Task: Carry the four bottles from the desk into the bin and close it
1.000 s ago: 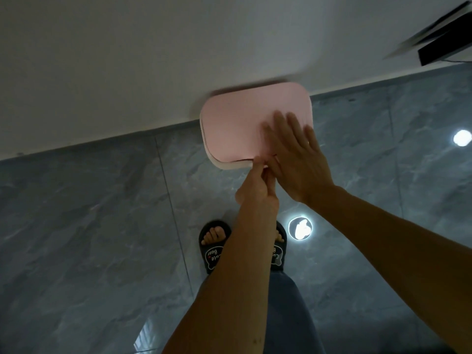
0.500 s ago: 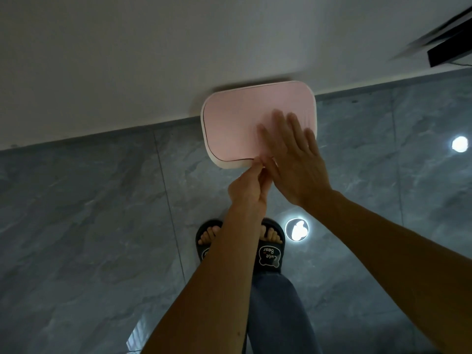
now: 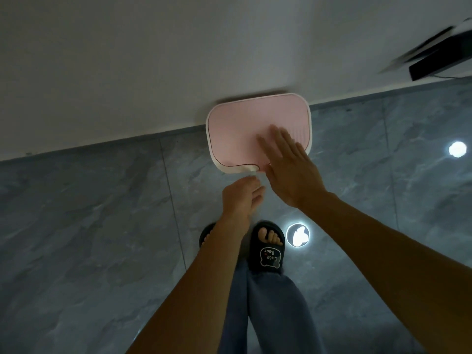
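A bin with a flat pink lid (image 3: 237, 129) and a white rim stands on the floor against the white wall, and the lid lies down flat. My right hand (image 3: 288, 169) is spread flat over the lid's near right part, fingers apart. My left hand (image 3: 242, 198) hangs just in front of the bin's near edge, below the small white tab (image 3: 251, 169), with loosely curled fingers and nothing in it. No bottles are in view.
Grey marbled floor tiles (image 3: 89, 238) spread all around. My feet in black slippers (image 3: 268, 246) stand just before the bin. A dark desk edge (image 3: 439, 60) juts in at the top right. Two bright light reflections (image 3: 297, 235) lie on the floor.
My left hand has drawn back from the lid's front edge toward me. My right hand has stayed flat over the lid. The camera view has shifted slightly.
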### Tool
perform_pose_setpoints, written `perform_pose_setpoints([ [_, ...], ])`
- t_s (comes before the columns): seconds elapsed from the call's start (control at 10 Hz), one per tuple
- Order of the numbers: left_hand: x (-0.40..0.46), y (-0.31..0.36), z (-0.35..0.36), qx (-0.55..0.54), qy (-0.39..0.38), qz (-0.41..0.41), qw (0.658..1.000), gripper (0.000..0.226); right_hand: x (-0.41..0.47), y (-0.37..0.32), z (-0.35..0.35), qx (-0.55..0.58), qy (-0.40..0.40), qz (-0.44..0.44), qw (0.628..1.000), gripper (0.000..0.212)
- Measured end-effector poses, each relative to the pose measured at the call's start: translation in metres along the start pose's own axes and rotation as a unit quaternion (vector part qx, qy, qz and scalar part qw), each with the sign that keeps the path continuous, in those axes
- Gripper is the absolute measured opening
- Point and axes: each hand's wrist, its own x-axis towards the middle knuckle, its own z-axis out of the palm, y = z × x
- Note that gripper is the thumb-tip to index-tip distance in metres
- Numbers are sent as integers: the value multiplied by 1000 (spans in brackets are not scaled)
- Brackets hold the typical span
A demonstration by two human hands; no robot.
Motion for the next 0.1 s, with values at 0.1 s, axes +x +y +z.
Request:
perform_pose_setpoints([
  [0.1,-27,-11,-33,185,49,16,981,20,-39,-13,-17,45,-22,32,998,46],
])
